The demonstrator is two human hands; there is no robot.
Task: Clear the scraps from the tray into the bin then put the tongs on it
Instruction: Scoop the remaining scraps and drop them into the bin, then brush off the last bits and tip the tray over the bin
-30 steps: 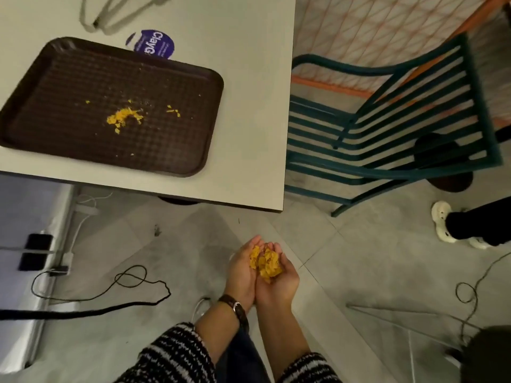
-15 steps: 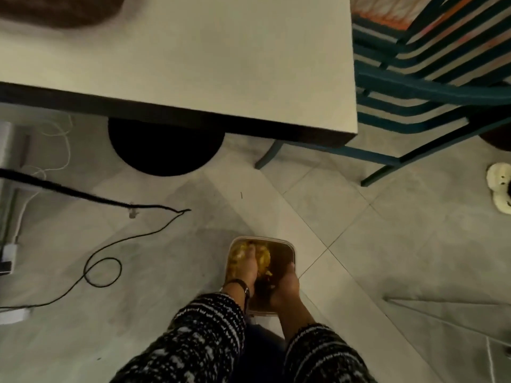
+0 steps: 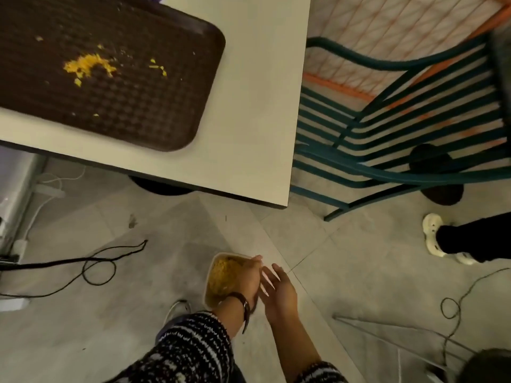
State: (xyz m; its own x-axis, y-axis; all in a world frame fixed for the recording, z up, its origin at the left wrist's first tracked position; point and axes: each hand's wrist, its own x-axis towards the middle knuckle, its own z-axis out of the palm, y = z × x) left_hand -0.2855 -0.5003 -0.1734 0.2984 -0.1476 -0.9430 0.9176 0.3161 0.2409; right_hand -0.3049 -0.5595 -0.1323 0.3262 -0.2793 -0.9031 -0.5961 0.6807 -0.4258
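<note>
A dark brown tray (image 3: 171, 120) lies on the white table (image 3: 257, 111) at the upper left. Yellow scraps (image 3: 88, 64) sit in a small heap on it, with a few crumbs scattered around. On the floor below stands a small bin (image 3: 221, 275) holding yellow scraps. My left hand (image 3: 249, 277) hovers over the bin, fingers apart, holding nothing. My right hand (image 3: 279, 294) is just right of the bin, open and empty. The tongs are out of view.
A teal slatted chair (image 3: 401, 128) stands right of the table. Another person's leg and white shoe (image 3: 434, 236) are at the right. Black cables (image 3: 96, 264) run over the grey tiled floor at the left, and another cable (image 3: 453, 308) curls at the right.
My cupped hands carried a heap of scraps down from below the table edge and dropped it in the bin. They have since come apart and lifted, empty. The view has swung back up to the tray.
</note>
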